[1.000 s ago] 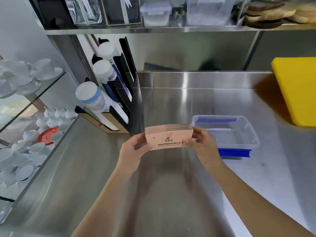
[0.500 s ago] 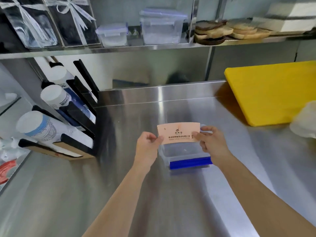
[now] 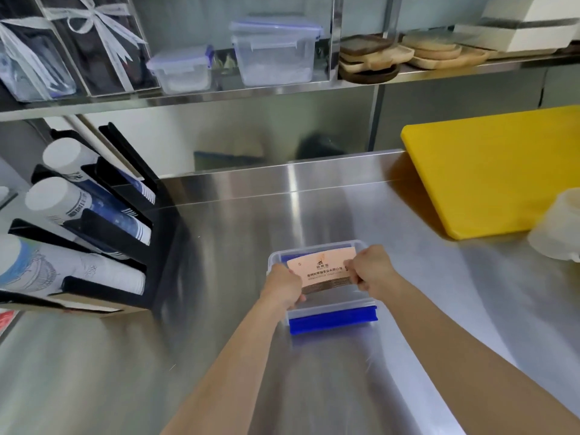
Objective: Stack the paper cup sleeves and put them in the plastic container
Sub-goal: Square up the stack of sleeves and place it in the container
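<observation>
Left hand (image 3: 284,285) and right hand (image 3: 370,271) pinch closed, arms outstretched.

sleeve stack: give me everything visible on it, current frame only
The sleeve stack is a bundle of flattened peach-pink paper cup sleeves, slightly curved. The top face carries a small dark logo and a line of dark printed characters. Layered brown edges show along its near side. It is tilted, its printed face toward the camera, inside the mouth of the clear plastic container. The left hand grips its left end, the right hand its right end. Whether it touches the container floor is hidden.
</observation>
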Motion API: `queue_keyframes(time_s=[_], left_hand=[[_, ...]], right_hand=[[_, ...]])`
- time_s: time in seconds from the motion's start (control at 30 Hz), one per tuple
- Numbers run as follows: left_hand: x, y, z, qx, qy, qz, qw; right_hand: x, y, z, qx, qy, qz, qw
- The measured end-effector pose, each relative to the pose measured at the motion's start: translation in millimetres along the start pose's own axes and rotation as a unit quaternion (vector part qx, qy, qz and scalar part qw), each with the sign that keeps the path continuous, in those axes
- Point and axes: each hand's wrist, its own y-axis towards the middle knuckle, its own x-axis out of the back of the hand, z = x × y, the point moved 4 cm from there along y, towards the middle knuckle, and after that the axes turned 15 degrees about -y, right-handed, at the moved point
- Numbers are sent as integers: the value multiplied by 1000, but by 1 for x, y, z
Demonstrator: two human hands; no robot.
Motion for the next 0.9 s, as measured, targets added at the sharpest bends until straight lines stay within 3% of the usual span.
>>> queue_keyframes(time_s=[0.2,0.53,0.9], left_hand=[[-3,7,3,58,3,-14,998],[-17,14,1,50,130,16,990],[-19,14,0,22,157,-5,987]], right_hand=[[-13,8,-8,-37,-9,52,998],[-22,17,-7,-26,-109,78,991],[-23,29,-13,-4,-163,26,986]])
